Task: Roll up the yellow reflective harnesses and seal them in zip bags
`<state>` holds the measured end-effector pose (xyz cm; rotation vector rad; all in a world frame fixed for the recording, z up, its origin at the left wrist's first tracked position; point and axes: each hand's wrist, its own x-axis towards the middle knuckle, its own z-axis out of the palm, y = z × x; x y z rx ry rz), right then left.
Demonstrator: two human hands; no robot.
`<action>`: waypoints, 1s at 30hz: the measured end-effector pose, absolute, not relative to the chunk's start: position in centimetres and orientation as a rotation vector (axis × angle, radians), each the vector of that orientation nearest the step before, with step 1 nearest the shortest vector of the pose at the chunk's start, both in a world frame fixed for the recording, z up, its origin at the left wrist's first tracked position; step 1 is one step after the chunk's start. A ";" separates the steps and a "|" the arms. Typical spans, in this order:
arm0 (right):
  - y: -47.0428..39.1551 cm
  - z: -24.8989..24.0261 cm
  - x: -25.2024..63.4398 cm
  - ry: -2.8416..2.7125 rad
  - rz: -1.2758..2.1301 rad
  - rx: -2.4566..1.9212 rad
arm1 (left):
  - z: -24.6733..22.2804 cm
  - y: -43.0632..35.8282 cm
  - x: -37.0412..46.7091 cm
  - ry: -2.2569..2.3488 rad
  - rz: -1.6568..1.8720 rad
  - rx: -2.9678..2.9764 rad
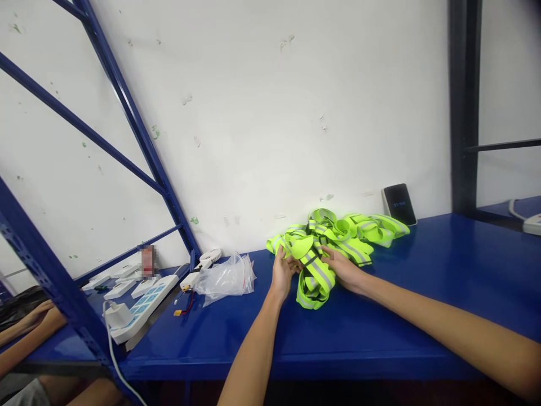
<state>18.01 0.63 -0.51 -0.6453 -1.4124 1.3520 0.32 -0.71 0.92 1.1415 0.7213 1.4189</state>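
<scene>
Left hand grasps the left edge of the yellow-green reflective straps, heaped on the blue table near the wall. Right hand pinches their right side. Risks: interlaced loops may knot if pulled; dragging the heap could topple the leaning phone.

Blue tabletop along white wall. Left hand and right hand hold folded lime-yellow reflective straps between them, on the near side of a loose strap heap. Far right of heap: dark-screened device, tilted, dim digits. Left of straps: clear plastic bag; further left, white power strip. Left edge, past blue post: another person's hands.
</scene>
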 end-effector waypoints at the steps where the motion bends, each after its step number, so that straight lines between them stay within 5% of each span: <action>1: 0.7 -0.4 18.0 -1.365 1.387 -0.639 | 1.1 -0.9 0.3 0.694 1.469 1.136; 16: -2.0 0.7 18.8 -1.970 1.027 -0.585 | 1.5 -1.8 0.3 1.059 1.562 1.545; 30: -2.4 1.1 17.4 -1.737 1.036 -0.724 | 7.1 1.2 0.3 1.510 0.838 1.767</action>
